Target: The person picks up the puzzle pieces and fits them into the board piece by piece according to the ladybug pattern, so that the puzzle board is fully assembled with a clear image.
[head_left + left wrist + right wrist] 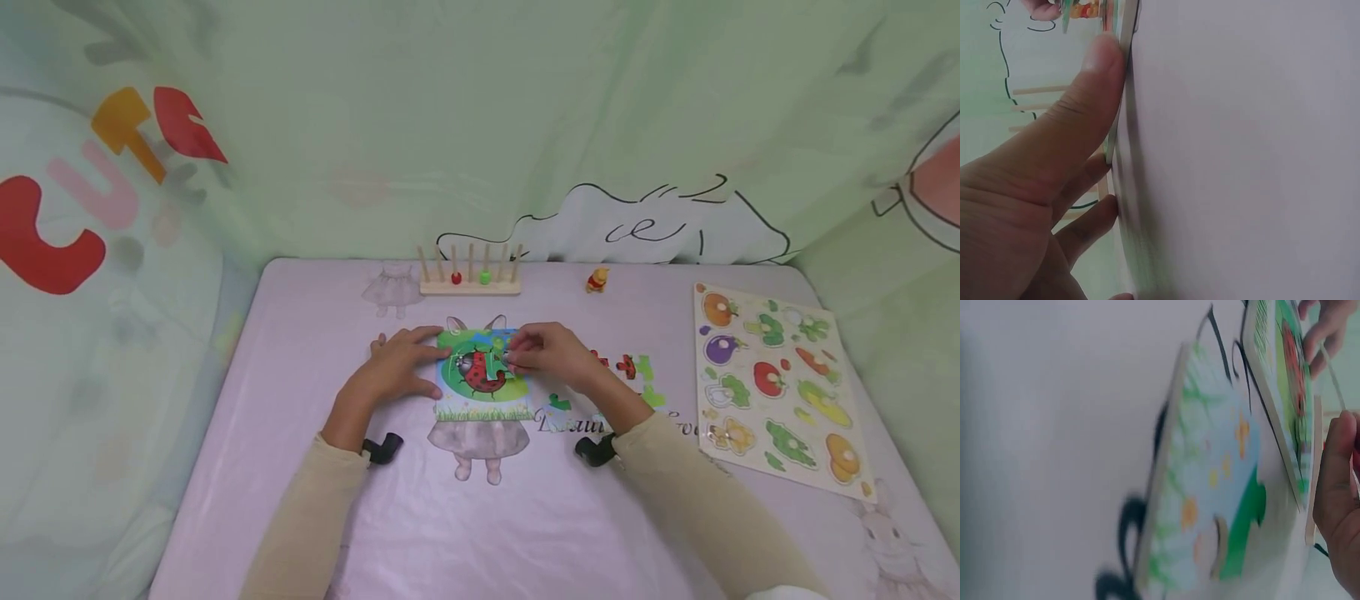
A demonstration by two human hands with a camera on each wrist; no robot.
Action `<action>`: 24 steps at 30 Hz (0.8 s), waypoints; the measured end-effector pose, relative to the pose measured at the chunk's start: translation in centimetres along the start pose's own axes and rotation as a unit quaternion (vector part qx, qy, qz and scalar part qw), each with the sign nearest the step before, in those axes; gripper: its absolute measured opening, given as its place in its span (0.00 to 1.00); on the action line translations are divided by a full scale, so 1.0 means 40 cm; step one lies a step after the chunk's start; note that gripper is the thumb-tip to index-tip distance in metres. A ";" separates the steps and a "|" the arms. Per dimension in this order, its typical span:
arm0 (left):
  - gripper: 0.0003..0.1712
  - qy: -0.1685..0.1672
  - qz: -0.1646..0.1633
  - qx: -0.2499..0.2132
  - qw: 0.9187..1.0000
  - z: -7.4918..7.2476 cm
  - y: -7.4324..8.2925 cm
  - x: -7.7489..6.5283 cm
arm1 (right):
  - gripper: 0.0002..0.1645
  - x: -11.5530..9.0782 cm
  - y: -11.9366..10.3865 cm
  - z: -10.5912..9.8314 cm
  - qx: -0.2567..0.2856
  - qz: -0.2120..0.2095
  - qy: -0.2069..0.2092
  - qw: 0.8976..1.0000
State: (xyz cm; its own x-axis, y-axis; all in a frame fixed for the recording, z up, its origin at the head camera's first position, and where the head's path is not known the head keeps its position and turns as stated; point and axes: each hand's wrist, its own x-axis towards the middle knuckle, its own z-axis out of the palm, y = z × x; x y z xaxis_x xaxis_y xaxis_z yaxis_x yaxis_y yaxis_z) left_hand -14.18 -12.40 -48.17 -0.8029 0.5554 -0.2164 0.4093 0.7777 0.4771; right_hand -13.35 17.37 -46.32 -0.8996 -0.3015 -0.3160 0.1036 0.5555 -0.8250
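Note:
A ladybug jigsaw puzzle (480, 414) lies in its flat board at the middle of the table, with a gap in the picture on its right side. My left hand (401, 364) rests along the board's left edge, fingers spread and thumb (1100, 69) on the board. Over the upper right part of the puzzle, my right hand (555, 354) pinches a jigsaw piece (1334, 375), seen nearly edge-on in the right wrist view. Its picture is mostly hidden by the fingers. Several loose pieces lie right of the board, among them a pale flowered one (1204, 487) and a red one (626, 365).
A wooden peg rack (470, 288) with a red and a green bead stands behind the board. Right of it is a small yellow bear figure (597, 281). A vegetable peg puzzle (780, 383) covers the table's right side. Printed curtains hang around the table.

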 end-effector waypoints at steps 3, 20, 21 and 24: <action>0.45 0.000 -0.003 0.000 1.000 0.001 0.002 0.001 | 0.11 0.003 -0.010 0.018 0.013 -0.002 -0.014 1.000; 0.45 0.003 -0.007 0.025 1.000 -0.001 0.008 0.009 | 0.11 0.037 -0.044 0.083 0.002 0.021 0.010 1.000; 0.45 0.002 -0.008 0.024 1.000 0.000 0.007 0.009 | 0.11 0.040 -0.045 0.085 -0.001 0.026 0.011 1.000; 0.45 -0.001 -0.009 0.020 1.000 0.001 0.007 0.009 | 0.09 0.046 -0.047 0.092 -0.017 0.036 0.018 0.999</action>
State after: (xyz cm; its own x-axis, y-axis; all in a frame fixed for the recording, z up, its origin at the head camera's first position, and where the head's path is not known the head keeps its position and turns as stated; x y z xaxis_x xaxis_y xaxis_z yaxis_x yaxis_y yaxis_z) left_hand -14.34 -11.96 -48.13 -0.8092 0.5423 -0.2260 0.4128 0.7985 0.4381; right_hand -13.62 12.92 -47.07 -0.9053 -0.2321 -0.3557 0.1545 0.6001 -0.7849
